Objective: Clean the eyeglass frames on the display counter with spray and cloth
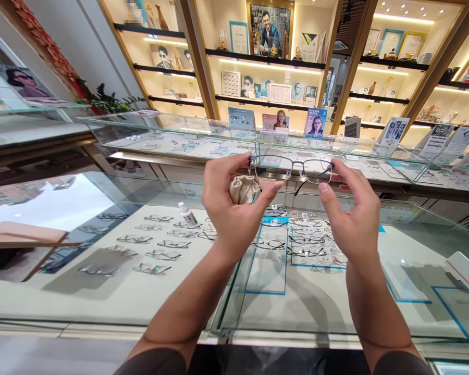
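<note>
While a pair of eyeglasses (298,163) is held roughly level above the glass-topped surface (140,297), its ends are gripped by the left hand (232,203) and the right hand (354,208), presumably so that the lenses are left unobstructed. Both hands are partly curled, with thumbs set near the lower rims; whether those rims are touched cannot be told. A bunched cloth (243,189) is tucked within the left hand, seemingly so that its thumb and index finger are free for the eyeglasses. Left of the hands, a white bottle (187,214) is stood on the surface.
</note>
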{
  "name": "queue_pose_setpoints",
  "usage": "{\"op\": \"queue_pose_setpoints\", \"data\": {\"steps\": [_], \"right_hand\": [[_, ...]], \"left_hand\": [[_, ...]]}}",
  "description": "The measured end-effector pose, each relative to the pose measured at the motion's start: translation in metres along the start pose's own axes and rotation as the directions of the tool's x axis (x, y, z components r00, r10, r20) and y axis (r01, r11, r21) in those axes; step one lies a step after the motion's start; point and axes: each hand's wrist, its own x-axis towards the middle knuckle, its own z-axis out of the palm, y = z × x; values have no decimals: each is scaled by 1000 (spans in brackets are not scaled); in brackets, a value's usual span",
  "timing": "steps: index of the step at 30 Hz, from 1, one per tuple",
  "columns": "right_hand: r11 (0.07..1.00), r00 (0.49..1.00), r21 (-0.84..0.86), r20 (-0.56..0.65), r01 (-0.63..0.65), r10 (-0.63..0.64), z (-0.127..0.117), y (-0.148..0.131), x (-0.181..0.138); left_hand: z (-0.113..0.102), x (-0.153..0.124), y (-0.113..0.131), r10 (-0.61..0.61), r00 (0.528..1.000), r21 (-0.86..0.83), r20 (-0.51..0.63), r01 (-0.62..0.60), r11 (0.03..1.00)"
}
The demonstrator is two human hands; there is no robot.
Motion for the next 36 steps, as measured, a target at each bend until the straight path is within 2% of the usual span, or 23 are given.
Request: {"op": "queue_pose_setpoints", "data": {"steps": [6,16,26,36], "right_hand": [[1000,1000,9,-6,2,-2,-1,-1,0],[1000,1000,-7,-11,19,-19,-1,-2,0],[998,991,9,-120,57,-55,-1,-5,0],[997,992,-34,-102,66,-69,-1,-6,0]], "left_hand": [[0,1,1,-2,1000,31,-13,2,1000],[0,0,-1,-2,1000,-22,-5,2,1000],[3,3,-5,-138,989,-79,57,142,987],[4,5,-7,-143,988,-53,62,146,988]]}}
